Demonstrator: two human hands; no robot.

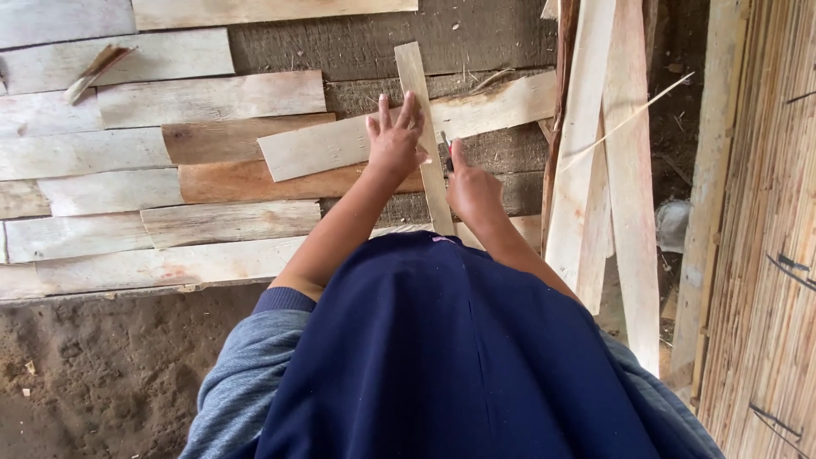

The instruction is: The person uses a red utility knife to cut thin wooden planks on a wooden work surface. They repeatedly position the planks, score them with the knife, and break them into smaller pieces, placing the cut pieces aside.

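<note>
Pressing flat on one narrow wooden strip (422, 136), the left hand (395, 140) is lying with fingers spread wide, so its grip is splayed, not clamping anything. That strip is running upright across one wider slanted plank (340, 143), itself resting on a layer of flat boards (127, 153), roughly ten showing, lying side by side over the ground. The right hand (472, 191) is sitting just beside the strip's right edge, its grip pressed together around one small dark tool (447, 151), pencil or blade, cannot tell which, tip touching the strip. About four long planks (608, 144) are leaning at right, near one bundle of thin reeds (769, 212). One curled wood scrap (98, 72) is lying upper left.
</note>
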